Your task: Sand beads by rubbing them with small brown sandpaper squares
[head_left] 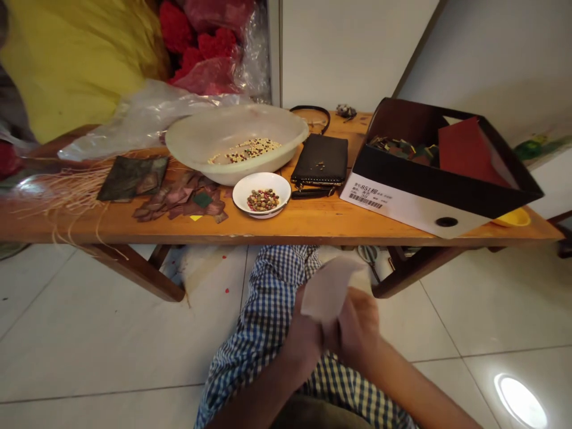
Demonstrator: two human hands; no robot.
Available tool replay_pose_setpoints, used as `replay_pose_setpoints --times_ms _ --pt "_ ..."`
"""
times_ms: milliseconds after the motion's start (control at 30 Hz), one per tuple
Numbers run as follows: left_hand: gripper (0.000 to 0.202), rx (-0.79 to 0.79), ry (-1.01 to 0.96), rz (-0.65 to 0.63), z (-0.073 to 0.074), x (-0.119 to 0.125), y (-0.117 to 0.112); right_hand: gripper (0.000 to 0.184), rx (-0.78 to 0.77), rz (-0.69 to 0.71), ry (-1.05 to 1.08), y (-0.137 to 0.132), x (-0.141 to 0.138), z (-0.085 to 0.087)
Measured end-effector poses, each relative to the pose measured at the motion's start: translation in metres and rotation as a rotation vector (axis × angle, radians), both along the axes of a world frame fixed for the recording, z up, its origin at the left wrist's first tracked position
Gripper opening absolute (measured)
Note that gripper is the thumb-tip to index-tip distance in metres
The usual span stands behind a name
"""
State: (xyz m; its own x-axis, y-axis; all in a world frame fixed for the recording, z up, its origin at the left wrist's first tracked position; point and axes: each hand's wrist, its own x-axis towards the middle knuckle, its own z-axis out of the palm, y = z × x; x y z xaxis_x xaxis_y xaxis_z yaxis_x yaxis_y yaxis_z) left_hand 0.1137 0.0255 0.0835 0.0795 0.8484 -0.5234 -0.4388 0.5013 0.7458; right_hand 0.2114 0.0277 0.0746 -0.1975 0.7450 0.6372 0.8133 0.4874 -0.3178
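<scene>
My left hand (304, 342) and my right hand (355, 328) hold a pale, thin sheet (328, 289) between them, low over my lap. It looks like paper or cloth, and I cannot tell which. Both hands are pinched on its lower part, with the fingers partly hidden behind it. Under my arms lies blue-and-white checked fabric (268, 322), which may be clothing on my lap. My hands are below the front edge of the wooden bench (286, 227) and touch nothing on it.
On the bench are a pale plastic basin (268, 122) holding seeds, a white dish (239, 193) of mixed beans, a black zip wallet (319, 159), dark cut leaf pieces (176, 199), loose raffia strands (74, 187) and a black-and-white box (415, 205) of scraps. Tiled floor lies below.
</scene>
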Motion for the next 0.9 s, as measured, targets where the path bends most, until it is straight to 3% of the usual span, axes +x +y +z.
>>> replay_pose_setpoints --times_ms 133,233,367,467,567,667,767,900 --pt "0.038 0.095 0.044 -0.078 0.002 -0.014 0.003 0.021 -0.1 -0.209 0.101 0.012 0.018 0.004" --pt "0.041 0.049 0.035 0.038 0.007 -0.023 0.013 0.021 -0.332 -0.264 0.553 0.015 0.028 0.02" --pt "0.052 0.117 0.175 0.114 0.012 -0.024 0.019 0.024 -0.585 -0.144 1.091 0.011 0.029 0.041" --pt "0.044 0.169 0.239 0.093 0.009 -0.024 0.014 0.031 -0.696 -0.138 1.222 0.01 0.03 0.043" --pt "0.035 0.172 0.24 0.064 0.001 -0.025 0.014 0.034 -0.747 -0.156 1.288 0.011 0.036 0.032" --pt "0.029 0.233 0.249 0.001 0.0 -0.024 0.031 0.034 -0.74 -0.189 1.282 0.024 0.045 0.024" --pt "0.024 0.487 0.303 -0.038 0.023 -0.018 0.073 0.032 -0.572 -0.153 1.12 0.059 0.056 0.043" --pt "0.029 1.007 0.54 0.014 0.081 -0.019 0.141 0.035 -0.19 -0.068 0.761 0.124 0.065 0.099"
